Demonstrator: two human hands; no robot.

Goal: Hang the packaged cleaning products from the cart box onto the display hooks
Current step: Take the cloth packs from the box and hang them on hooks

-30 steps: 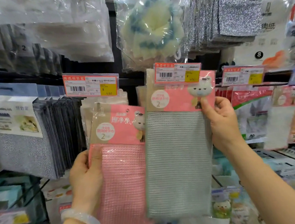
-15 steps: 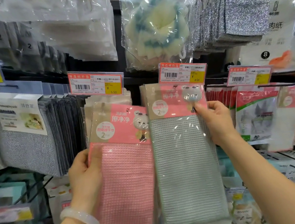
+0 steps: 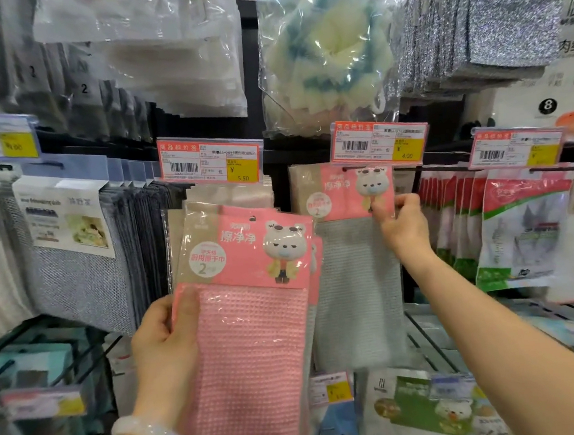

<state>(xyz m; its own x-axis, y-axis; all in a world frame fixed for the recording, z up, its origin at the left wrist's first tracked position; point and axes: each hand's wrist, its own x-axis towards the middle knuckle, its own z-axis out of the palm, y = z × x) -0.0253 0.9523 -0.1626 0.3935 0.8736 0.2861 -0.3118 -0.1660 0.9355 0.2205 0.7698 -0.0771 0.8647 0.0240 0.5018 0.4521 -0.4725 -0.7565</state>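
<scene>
My left hand (image 3: 166, 343) grips the left edge of a pink dishcloth pack (image 3: 250, 340) with a pink header card and a bear picture, held up in front of the shelf. Further back, a grey dishcloth pack (image 3: 356, 280) with the same header hangs at the display hook (image 3: 345, 169) under a price tag. My right hand (image 3: 401, 223) pinches the right edge of its header card. Whether the card's hole sits fully on the hook is hidden by the tag.
Price tags (image 3: 209, 161) front each hook. Dark grey cloths (image 3: 76, 268) hang at the left, red and green packs (image 3: 520, 230) at the right, a bagged sponge ball (image 3: 327, 52) and silver scourers (image 3: 514, 24) above. Wire shelves with more packs lie below.
The grey pack has moved back and up to the hook under the price tag, with my right hand following it. My left hand and the pink pack have barely shifted.
</scene>
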